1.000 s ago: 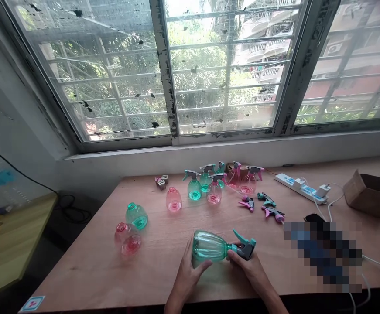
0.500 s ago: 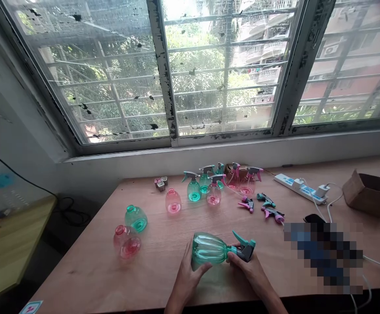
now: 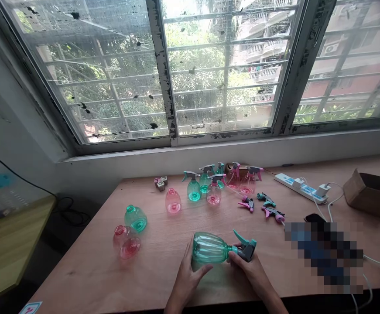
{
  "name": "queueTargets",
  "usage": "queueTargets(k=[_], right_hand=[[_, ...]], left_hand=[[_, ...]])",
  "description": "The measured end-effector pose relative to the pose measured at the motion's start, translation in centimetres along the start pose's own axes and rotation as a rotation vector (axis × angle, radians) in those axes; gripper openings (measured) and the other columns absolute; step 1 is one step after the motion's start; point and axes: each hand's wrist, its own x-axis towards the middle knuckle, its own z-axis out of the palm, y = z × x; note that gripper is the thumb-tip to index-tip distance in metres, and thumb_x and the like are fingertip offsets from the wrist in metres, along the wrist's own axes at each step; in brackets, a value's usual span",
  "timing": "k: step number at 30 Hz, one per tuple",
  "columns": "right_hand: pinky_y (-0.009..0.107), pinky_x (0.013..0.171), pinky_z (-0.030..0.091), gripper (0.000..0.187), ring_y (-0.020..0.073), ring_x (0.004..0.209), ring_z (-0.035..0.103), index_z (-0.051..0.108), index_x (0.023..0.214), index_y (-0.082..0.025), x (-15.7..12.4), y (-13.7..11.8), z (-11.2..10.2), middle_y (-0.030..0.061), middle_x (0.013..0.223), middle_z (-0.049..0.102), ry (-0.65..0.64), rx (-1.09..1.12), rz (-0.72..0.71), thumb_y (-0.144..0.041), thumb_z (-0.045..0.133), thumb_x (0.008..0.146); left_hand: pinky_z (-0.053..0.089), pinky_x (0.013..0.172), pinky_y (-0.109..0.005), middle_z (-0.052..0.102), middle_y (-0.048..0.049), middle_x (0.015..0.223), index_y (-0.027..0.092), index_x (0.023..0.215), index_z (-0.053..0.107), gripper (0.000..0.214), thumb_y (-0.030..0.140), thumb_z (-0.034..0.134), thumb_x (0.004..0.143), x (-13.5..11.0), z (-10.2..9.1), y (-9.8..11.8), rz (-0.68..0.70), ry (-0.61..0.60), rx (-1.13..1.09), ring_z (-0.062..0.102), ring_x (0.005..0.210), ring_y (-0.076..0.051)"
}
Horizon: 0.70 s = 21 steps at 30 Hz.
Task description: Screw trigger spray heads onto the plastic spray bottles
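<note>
A clear green spray bottle (image 3: 210, 247) lies sideways between my hands above the front of the table, its base to the left. My left hand (image 3: 190, 272) wraps round the base end, thumb along the near side. At the neck, my right hand (image 3: 244, 264) grips the teal collar just below the grey and teal spray head (image 3: 247, 248). Some right fingers are hidden behind the neck. Left of my hands are an open-necked pink bottle (image 3: 126, 242), an open-necked green bottle (image 3: 136, 218) and another pink one (image 3: 173, 201).
Several bottles with spray heads, such as a green one (image 3: 194, 190), stand at the back. Loose spray heads (image 3: 265, 199) lie right of centre. A power strip (image 3: 301, 188), cables, a cardboard box (image 3: 366, 194) and a blurred patch occupy the right. Small square blocks (image 3: 160, 185) sit back left.
Almost nothing differs. Both hands keep their hold on the green spray bottle, which has shifted very slightly to the right.
</note>
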Motion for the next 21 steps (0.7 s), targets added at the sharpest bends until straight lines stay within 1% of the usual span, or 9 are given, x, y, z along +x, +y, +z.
queueTargets(k=[2,4,6,7,10,12,14,17,21], right_hand=[[0.036,0.067,0.048,0.039,0.0235,0.066,0.066,0.065,0.094,-0.021,0.0,0.1,-0.1,0.0027,0.069,0.075,0.000,0.009,-0.005,-0.054,0.076,0.077],[0.035,0.067,0.048,0.037,0.0232,0.067,0.067,0.064,0.094,-0.021,0.0,0.1,0.0,0.0029,0.070,0.075,-0.015,0.015,-0.010,-0.052,0.075,0.078],[0.034,0.065,0.047,0.036,0.0233,0.066,0.067,0.064,0.094,-0.020,-0.1,0.0,0.0,0.0035,0.071,0.076,-0.028,0.018,-0.005,-0.051,0.076,0.078],[0.034,0.064,0.047,0.037,0.0232,0.065,0.067,0.064,0.094,-0.020,-0.1,-0.1,0.1,0.0036,0.071,0.076,-0.027,0.020,0.000,-0.051,0.077,0.077],[0.035,0.063,0.048,0.039,0.0226,0.062,0.065,0.064,0.093,-0.019,-0.2,-0.4,0.2,0.0037,0.069,0.075,-0.021,0.029,0.005,-0.051,0.078,0.075],[0.035,0.063,0.049,0.038,0.0229,0.062,0.065,0.064,0.092,-0.019,-0.2,-0.5,0.2,0.0037,0.068,0.074,-0.024,0.034,0.000,-0.051,0.078,0.075],[0.036,0.065,0.049,0.038,0.0235,0.064,0.065,0.064,0.092,-0.020,-0.2,-0.4,0.2,0.0037,0.069,0.074,-0.019,0.035,-0.002,-0.052,0.077,0.076],[0.036,0.066,0.049,0.039,0.0228,0.064,0.065,0.063,0.093,-0.020,-0.3,-0.3,0.1,0.0033,0.068,0.074,-0.002,0.044,0.005,-0.053,0.077,0.076],[0.035,0.066,0.049,0.040,0.0230,0.066,0.065,0.063,0.093,-0.020,-0.3,-0.4,0.2,0.0032,0.069,0.074,-0.008,0.040,0.012,-0.054,0.076,0.076]], left_hand=[[0.021,0.123,-0.046,0.037,-0.0085,0.160,0.025,0.151,0.036,0.089,0.040,0.080,0.074,0.0,0.1,-0.4,0.002,0.005,0.000,0.029,0.149,-0.030],[0.018,0.124,-0.046,0.033,-0.0084,0.162,0.026,0.153,0.030,0.102,0.038,0.085,0.068,0.0,0.1,-0.7,-0.002,0.007,-0.009,0.026,0.150,-0.031],[0.017,0.124,-0.046,0.028,-0.0101,0.163,0.024,0.155,0.024,0.114,0.039,0.088,0.062,-0.1,0.2,-0.7,-0.012,0.008,-0.035,0.022,0.151,-0.033],[0.017,0.124,-0.047,0.028,-0.0112,0.164,0.023,0.155,0.023,0.115,0.041,0.088,0.062,-0.1,0.2,-0.6,-0.017,0.007,-0.052,0.021,0.151,-0.034],[0.021,0.123,-0.048,0.033,-0.0133,0.161,0.020,0.152,0.031,0.098,0.048,0.079,0.072,-0.1,0.1,0.0,-0.009,-0.019,-0.075,0.025,0.149,-0.035],[0.023,0.122,-0.048,0.038,-0.0125,0.159,0.020,0.150,0.038,0.088,0.049,0.076,0.076,0.0,0.0,0.3,-0.003,-0.028,-0.051,0.028,0.148,-0.034],[0.022,0.123,-0.049,0.038,-0.0107,0.159,0.023,0.149,0.039,0.084,0.047,0.075,0.077,0.1,0.0,0.4,-0.008,-0.018,-0.034,0.029,0.148,-0.033],[0.019,0.124,-0.048,0.036,-0.0093,0.160,0.025,0.150,0.037,0.088,0.042,0.078,0.074,0.1,0.0,-0.1,-0.008,0.002,-0.038,0.027,0.149,-0.031],[0.016,0.125,-0.045,0.029,-0.0090,0.163,0.024,0.154,0.028,0.102,0.038,0.083,0.069,-0.2,0.0,-0.3,-0.002,-0.013,-0.054,0.023,0.151,-0.030]])
